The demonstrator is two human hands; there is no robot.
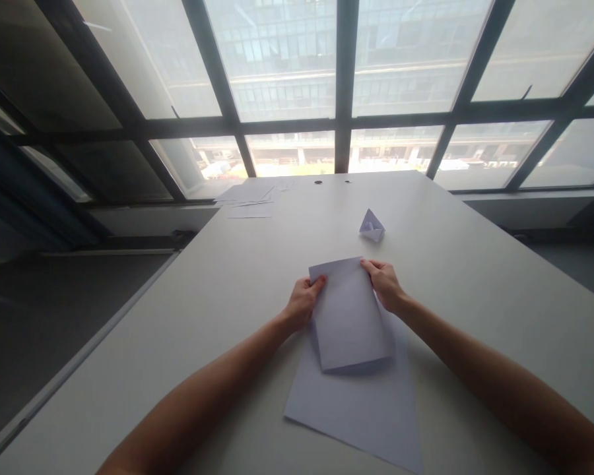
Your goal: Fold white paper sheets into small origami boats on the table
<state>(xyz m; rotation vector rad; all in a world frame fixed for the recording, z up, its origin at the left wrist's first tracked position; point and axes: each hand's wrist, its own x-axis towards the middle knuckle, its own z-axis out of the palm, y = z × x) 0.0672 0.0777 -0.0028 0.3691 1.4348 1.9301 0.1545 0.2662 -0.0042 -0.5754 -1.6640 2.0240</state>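
Between my two hands is a folded sheet of white paper (350,316), tilted up a little above the table. My left hand (304,300) grips its left edge near the top, thumb on the front face. At the top right corner, my right hand (383,282) pinches the same sheet between thumb and fingers. Beneath it, more white paper (351,409) lies flat on the table. A small folded paper boat (372,225) stands beyond my right hand, apart from it.
The long white table (202,369) reaches toward large framed windows. Several loose white sheets (247,194) lie at its far left edge. Two small dark round holes (318,182) show near the far end. A dark curtain (30,191) hangs at the left.
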